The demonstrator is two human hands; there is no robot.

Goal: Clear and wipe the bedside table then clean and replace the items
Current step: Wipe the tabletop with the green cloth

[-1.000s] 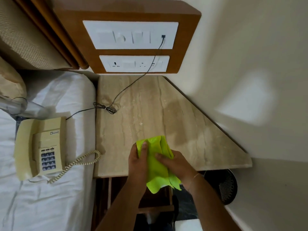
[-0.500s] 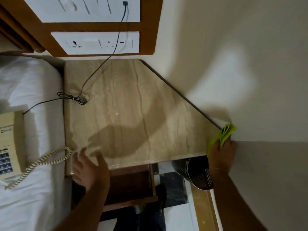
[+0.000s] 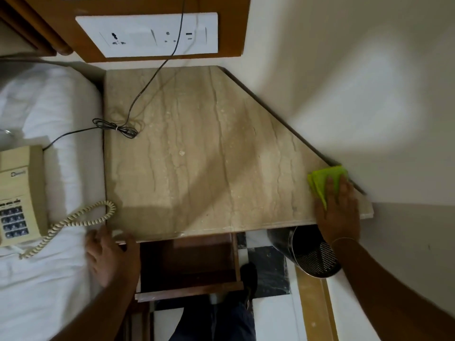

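Now the right hand (image 3: 338, 212) presses flat, fingers spread, on a folded green cloth (image 3: 322, 178) at the bedside table's (image 3: 197, 156) far corner against the wall, while the left hand (image 3: 110, 257), open and empty, rests beside the table's near edge, the telephone (image 3: 18, 195) on the bed beyond it.

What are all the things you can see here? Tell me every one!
bedside table: one, beige marble top, middle, against the wall
cloth: one, bright green, table's far right corner
telephone: one, cream, on the white bed, left
coiled cord: one, cream, from telephone to table edge
black cable: one, from wall socket across the table to the bed
socket panel: one, white, wall above table
drawer: one, dark brown, open under table
bin: one, dark metal mesh, floor, right
left hand: at table's front left corner
right hand: flat on cloth
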